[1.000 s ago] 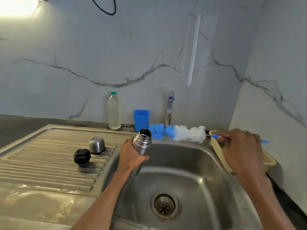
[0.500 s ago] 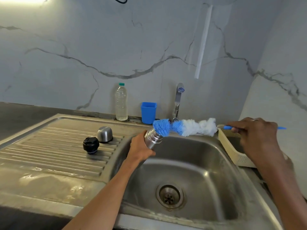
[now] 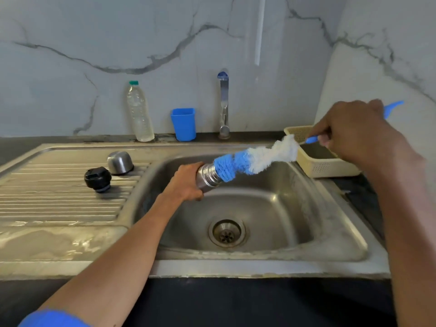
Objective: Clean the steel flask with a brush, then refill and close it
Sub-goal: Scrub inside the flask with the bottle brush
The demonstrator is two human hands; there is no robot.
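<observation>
My left hand (image 3: 186, 182) grips the steel flask (image 3: 207, 177) over the sink basin (image 3: 271, 208), its open mouth tilted up to the right. My right hand (image 3: 358, 133) holds the blue handle of the bottle brush (image 3: 254, 159). The brush's blue bristle tip sits at the flask's mouth, and its white bristles trail up toward my right hand. The flask's black stopper (image 3: 98, 179) and steel cup lid (image 3: 120, 162) rest on the ribbed drainboard (image 3: 59, 197) to the left.
A tap (image 3: 224, 105) stands behind the basin. Beside it are a blue cup (image 3: 184, 123) and a clear plastic bottle (image 3: 139, 112) against the marble wall. A cream basket (image 3: 325, 164) sits at the sink's right rim. The drain (image 3: 226, 233) lies in the basin floor.
The brush has tilted down and its blue tip has reached the flask's mouth. The flask has tipped further to the right in my left hand. The camera has moved closer.
</observation>
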